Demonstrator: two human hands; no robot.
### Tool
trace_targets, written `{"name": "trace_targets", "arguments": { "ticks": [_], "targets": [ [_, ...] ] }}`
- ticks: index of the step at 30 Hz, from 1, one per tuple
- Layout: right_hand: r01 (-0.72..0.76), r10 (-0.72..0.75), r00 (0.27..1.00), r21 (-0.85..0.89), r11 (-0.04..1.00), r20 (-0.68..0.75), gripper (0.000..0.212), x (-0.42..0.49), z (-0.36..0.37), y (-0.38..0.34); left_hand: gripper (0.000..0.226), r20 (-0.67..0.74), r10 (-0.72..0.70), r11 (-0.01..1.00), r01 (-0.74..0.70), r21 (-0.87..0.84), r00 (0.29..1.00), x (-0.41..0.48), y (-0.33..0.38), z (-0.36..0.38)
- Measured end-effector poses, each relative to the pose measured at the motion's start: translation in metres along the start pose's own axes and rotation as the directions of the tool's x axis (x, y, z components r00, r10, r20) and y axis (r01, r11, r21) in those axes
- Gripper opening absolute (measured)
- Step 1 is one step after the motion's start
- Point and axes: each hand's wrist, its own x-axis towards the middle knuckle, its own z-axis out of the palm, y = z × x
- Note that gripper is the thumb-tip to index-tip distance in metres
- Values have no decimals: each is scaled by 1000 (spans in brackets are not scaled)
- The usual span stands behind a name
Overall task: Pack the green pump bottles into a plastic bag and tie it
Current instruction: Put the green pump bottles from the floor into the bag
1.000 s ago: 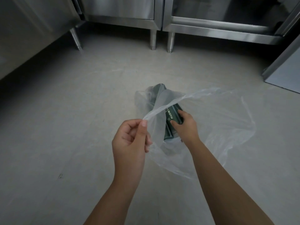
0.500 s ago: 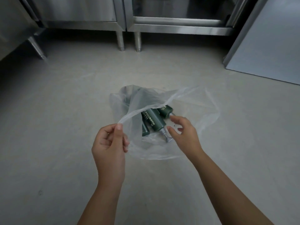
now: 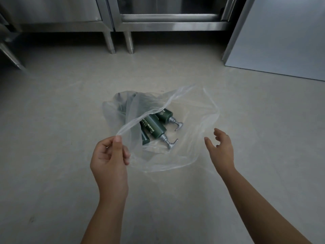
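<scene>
Grey floor (image 3: 52, 173); left hand (image 3: 110, 159) fingers (image 3: 118, 145) pinch the plastic bag (image 3: 184, 155) rim; green pump bottles (image 3: 153, 128) lie beyond them; right hand (image 3: 221, 148) fingers spread, empty.

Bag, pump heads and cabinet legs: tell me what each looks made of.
Bag: thin clear plastic film, glossy; the floor shows through and it wrinkles. Pump heads: silver-grey with a satin sheen, metal or metallised plastic; cannot tell. Cabinet legs: likely brushed stainless steel, by the streaked reflections.
</scene>
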Motion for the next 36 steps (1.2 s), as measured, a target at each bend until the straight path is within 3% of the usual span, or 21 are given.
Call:
{"name": "trace_targets", "arguments": {
  "ticks": [10,17,22,27,29,32,36],
  "targets": [
    [-145,161,986,259,955,-44,52,20,24,-8,20,-29,22,999,-21,25,999,3,2,-3],
    [-227,341,929,507,831,-143,36,35,43,-22,18,-42,41,998,-39,49,998,3,5,-9],
    [-214,361,917,554,804,-169,22,43,49,-23,18,-35,60,997,-58,53,998,4,5,-13],
    [-155,302,930,523,838,-208,8,36,40,-23,19,-28,151,987,-149,67,988,11,7,-16],
    [-81,213,947,461,884,-241,14,34,32,-28,20,-6,229,968,-227,105,973,19,11,-13],
    [25,79,965,384,923,-252,28,30,16,-42,23,71,340,923,-347,167,938,41,27,-4],
    [155,-75,967,326,933,-243,14,28,2,-80,31,234,430,855,-477,206,872,87,67,18]
  ]
}}
